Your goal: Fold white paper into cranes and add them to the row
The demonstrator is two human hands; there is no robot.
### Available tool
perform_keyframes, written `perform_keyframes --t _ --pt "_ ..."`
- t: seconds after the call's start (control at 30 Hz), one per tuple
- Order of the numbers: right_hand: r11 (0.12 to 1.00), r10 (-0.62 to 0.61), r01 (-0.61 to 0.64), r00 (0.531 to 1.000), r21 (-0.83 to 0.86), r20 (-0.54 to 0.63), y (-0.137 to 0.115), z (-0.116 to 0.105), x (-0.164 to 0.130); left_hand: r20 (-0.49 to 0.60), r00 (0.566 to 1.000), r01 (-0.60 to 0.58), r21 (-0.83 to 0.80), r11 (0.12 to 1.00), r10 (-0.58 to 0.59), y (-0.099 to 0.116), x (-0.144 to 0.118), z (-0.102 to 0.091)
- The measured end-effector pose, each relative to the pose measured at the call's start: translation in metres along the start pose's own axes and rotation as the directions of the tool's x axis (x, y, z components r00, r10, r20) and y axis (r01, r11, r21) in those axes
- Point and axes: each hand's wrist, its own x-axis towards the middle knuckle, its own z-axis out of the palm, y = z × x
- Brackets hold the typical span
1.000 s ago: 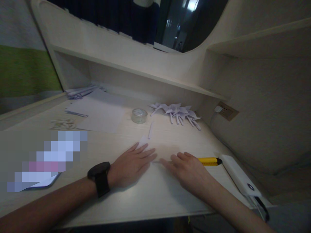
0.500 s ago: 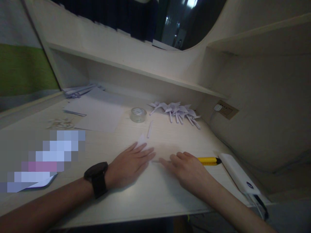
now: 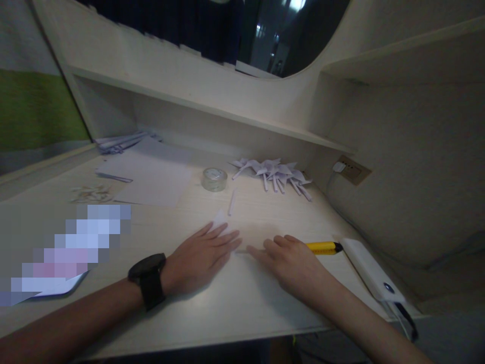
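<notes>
My left hand [image 3: 206, 255] lies flat with fingers stretched over a small piece of white paper [image 3: 220, 217], pressing it to the desk. Only the paper's pointed far end shows; my fingers cover the rest. In my right hand [image 3: 290, 260] is a yellow utility knife [image 3: 321, 247], its black-tipped end sticking out to the right. The thin blade [image 3: 241, 251] points left, close to my left fingertips. Whether it touches the paper I cannot tell. Just beyond the paper lies a thin rolled paper stick [image 3: 232, 202].
A clear tape roll [image 3: 214, 180] stands beyond my hands, with several paper pinwheels [image 3: 275, 172] to its right. White sheets [image 3: 159, 172] and cotton swabs [image 3: 91, 193] lie at the left, near a pixelated phone [image 3: 64, 288]. A white power bank [image 3: 373, 270] sits at the right.
</notes>
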Motion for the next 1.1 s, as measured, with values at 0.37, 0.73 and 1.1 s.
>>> perform_keyframes --t 0.37,0.73,1.1 --pt "1.000 0.004 -0.005 1.000 0.026 0.010 0.0008 0.0025 -0.0027 -0.005 1.000 0.026 0.015 1.000 -0.025 0.0026 -0.0024 -0.0021" --pt "1.000 -0.004 0.005 0.999 0.021 -0.032 0.0029 0.0025 -0.0025 -0.019 1.000 0.002 0.012 1.000 -0.002 0.0011 -0.0016 0.0006" --pt "0.999 0.022 -0.022 1.000 0.027 -0.002 -0.0033 -0.0001 -0.0051 0.008 0.999 0.034 0.008 0.999 -0.034 0.0064 -0.0008 0.0001"
